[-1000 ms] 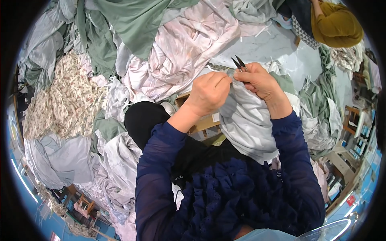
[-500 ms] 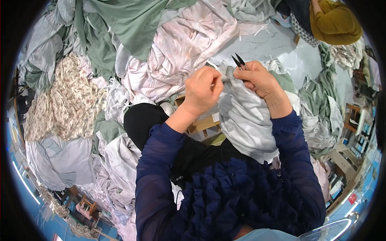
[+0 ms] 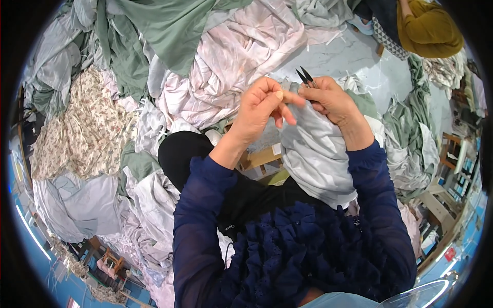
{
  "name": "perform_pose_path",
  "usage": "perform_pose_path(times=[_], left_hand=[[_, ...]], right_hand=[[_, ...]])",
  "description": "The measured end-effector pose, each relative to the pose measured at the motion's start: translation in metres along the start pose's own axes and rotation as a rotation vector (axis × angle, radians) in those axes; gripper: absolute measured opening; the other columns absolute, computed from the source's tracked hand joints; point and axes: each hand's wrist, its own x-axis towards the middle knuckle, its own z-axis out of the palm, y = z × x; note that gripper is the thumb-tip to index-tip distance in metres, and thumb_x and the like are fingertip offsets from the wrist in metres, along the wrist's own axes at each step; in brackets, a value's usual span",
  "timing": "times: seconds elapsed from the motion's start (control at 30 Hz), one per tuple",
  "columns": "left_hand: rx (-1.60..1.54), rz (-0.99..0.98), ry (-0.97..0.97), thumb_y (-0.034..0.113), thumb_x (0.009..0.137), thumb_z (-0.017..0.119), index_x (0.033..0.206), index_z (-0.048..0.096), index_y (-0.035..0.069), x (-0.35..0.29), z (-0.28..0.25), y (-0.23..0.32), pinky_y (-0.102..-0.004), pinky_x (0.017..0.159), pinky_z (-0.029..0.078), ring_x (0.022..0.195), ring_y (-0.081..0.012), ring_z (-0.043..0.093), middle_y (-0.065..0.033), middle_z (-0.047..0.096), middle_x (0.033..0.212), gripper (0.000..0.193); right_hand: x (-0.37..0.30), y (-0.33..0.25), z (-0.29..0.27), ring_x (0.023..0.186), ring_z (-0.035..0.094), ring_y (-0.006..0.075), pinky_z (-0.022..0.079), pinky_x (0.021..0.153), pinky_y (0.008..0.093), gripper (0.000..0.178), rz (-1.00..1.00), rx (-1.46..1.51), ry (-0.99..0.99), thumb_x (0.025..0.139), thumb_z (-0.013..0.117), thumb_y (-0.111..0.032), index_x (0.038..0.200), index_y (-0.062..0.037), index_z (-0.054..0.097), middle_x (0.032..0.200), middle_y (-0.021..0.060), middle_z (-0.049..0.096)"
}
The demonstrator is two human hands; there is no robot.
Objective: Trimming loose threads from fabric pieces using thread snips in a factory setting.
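My right hand [image 3: 328, 100] is closed around a pair of black-bladed thread snips [image 3: 306, 77], whose points stick out past the fingers. The same hand also rests at the gathered top of a pale grey-white cloth [image 3: 316, 151], which hangs down over my lap. Just left of it, my left hand [image 3: 262, 108] has its fingers loosened and spread, one reaching toward the cloth's upper edge. The thumb lies against a finger, and no held thing shows there.
Crumpled pink-white sheets [image 3: 241, 56], green cloth [image 3: 164, 31] and a floral cloth [image 3: 77, 133] are heaped ahead and left. A wooden box [image 3: 260, 156] sits below my hands. Another person's mustard sleeve [image 3: 429, 31] is at the far right, beyond the marbled surface [image 3: 328, 56].
My left hand's fingers have uncurled from a tight fist and now stretch rightward. The right hand with the snips has barely moved.
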Motion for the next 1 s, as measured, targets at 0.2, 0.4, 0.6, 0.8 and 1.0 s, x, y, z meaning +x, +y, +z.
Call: perform_pose_path(times=[0.2,0.4,0.6,0.8,1.0], left_hand=[[0.674,0.009,0.093,0.012,0.094,0.046,0.094,0.044,0.004,0.002,-0.012,-0.018,-0.0351,0.047,0.043,0.057,-0.0261,0.061,-0.017,0.063,0.072,0.009],[1.336,0.049,0.085,0.009,0.084,0.051,0.097,0.047,0.003,0.0,-0.006,-0.047,-0.0487,0.062,0.047,0.07,-0.0406,0.062,-0.0217,0.063,0.073,0.015],[1.742,-0.441,-0.359,0.013,0.081,0.055,0.112,0.051,0.005,-0.021,-0.042,-0.092,-0.0464,0.071,0.051,0.082,-0.0387,0.064,-0.0176,0.067,0.084,0.032],[1.407,0.014,0.071,0.022,0.079,0.071,0.116,0.056,0.005,-0.032,-0.021,-0.058,-0.0385,0.07,0.051,0.09,-0.0282,0.064,-0.0154,0.061,0.107,0.044],[0.661,0.17,0.303,0.013,0.084,0.069,0.101,0.058,-0.001,-0.022,0.053,-0.029,-0.0252,0.048,0.04,0.052,-0.007,0.051,-0.0095,0.062,0.09,0.024]], right_hand=[[0.004,0.008,-0.004,0.041,0.036,0.0003,0.023,0.036,0.0174,0.015,-0.068,-0.022,-0.019,0.084,0.07,-0.015,0.077,-0.0064,0.06,0.058,-0.0079,0.047],[0.003,0.005,0.0,0.042,0.036,-0.0003,0.024,0.037,0.0172,0.012,-0.181,-0.001,0.072,0.085,0.069,-0.014,0.084,-0.0064,0.061,0.061,-0.0085,0.049],[-0.003,0.005,-0.009,0.043,0.037,-0.0005,0.026,0.039,0.017,0.011,-0.252,0.074,0.04,0.086,0.069,-0.015,0.083,-0.0064,0.062,0.061,-0.0083,0.051],[-0.012,0.011,-0.021,0.042,0.035,-0.001,0.023,0.039,0.0166,0.011,-0.24,0.048,0.007,0.085,0.07,-0.015,0.087,-0.0065,0.064,0.062,-0.0089,0.051],[-0.02,0.019,-0.015,0.046,0.035,-0.0016,0.023,0.041,0.0178,0.011,-0.327,-0.098,-0.069,0.087,0.068,-0.016,0.084,-0.0064,0.064,0.06,-0.0102,0.048]])
